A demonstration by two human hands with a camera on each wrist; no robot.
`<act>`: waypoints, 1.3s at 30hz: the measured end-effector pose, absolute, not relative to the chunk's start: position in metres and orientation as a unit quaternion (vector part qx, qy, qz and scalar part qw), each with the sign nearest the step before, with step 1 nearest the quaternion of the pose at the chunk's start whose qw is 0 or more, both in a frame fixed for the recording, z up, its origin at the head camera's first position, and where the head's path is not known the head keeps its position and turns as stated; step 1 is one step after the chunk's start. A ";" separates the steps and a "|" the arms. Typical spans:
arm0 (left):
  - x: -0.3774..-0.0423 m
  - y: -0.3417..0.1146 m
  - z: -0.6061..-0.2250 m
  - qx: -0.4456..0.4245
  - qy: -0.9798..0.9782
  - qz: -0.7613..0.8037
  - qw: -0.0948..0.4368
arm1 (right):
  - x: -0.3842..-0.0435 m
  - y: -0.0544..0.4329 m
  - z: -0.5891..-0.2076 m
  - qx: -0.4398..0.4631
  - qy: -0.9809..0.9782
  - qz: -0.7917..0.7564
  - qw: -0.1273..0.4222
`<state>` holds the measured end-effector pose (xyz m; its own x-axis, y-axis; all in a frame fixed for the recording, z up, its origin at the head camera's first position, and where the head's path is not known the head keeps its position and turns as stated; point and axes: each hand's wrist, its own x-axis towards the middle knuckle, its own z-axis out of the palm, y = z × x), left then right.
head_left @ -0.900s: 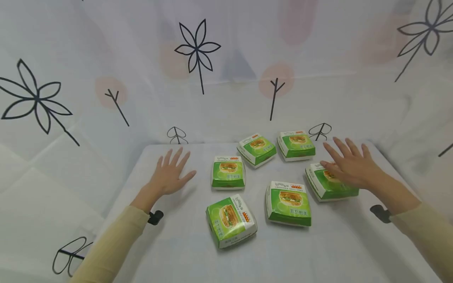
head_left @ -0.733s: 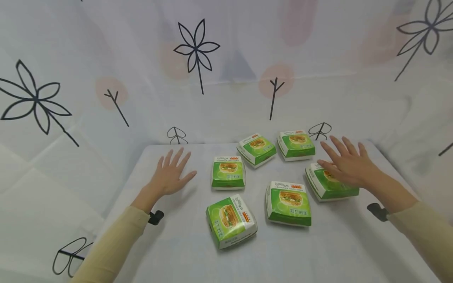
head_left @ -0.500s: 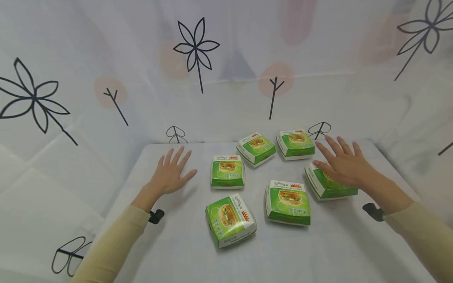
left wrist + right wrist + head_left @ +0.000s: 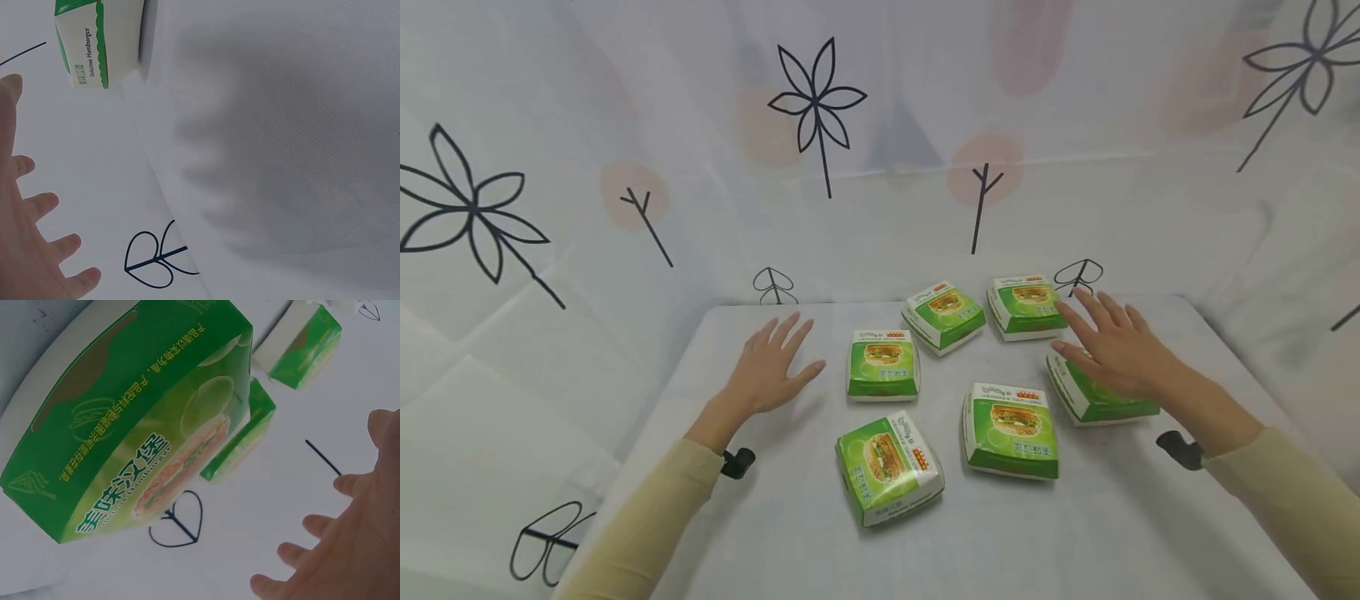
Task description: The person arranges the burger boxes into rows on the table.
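My left hand (image 4: 766, 373) hovers with spread, straight fingers over the left of the white table, holding nothing. Nearest to it is a green and white hamburger box (image 4: 883, 367). My right hand (image 4: 1116, 357), fingers also extended and holding nothing, is above another hamburger box (image 4: 1097, 404) and hides part of its lid. That box (image 4: 156, 419) looms large in the right wrist view, with the fingers off to its right. Behind it stands a third box (image 4: 1028, 308), just beyond the right fingertips. In the left wrist view, a box (image 4: 94, 47) shows beyond the thumb.
More hamburger boxes lie on the white tablecloth (image 4: 760, 517): a turned one (image 4: 945, 318) at the back middle, one (image 4: 891, 468) at the front left, and one (image 4: 1011, 429) to its right. A white curtain (image 4: 887, 225) with line-drawn plants borders the table's back and sides.
My right hand has drifted left across the box beneath it, covering more of its lid. The left hand has shifted slightly right. The boxes have stayed in place.
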<state>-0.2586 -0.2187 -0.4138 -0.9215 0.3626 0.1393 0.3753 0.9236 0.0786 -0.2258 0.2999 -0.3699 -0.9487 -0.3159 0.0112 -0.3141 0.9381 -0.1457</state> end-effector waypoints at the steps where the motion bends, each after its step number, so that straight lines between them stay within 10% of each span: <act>1: -0.259 -0.218 -0.414 -0.190 -0.978 -0.056 0.062 | -0.226 0.299 -0.370 -0.162 0.984 -0.079 0.005; 39: -0.263 -0.197 -0.428 -0.176 -0.955 -0.237 0.003 | -0.221 0.253 -0.362 -0.181 0.953 -0.240 0.037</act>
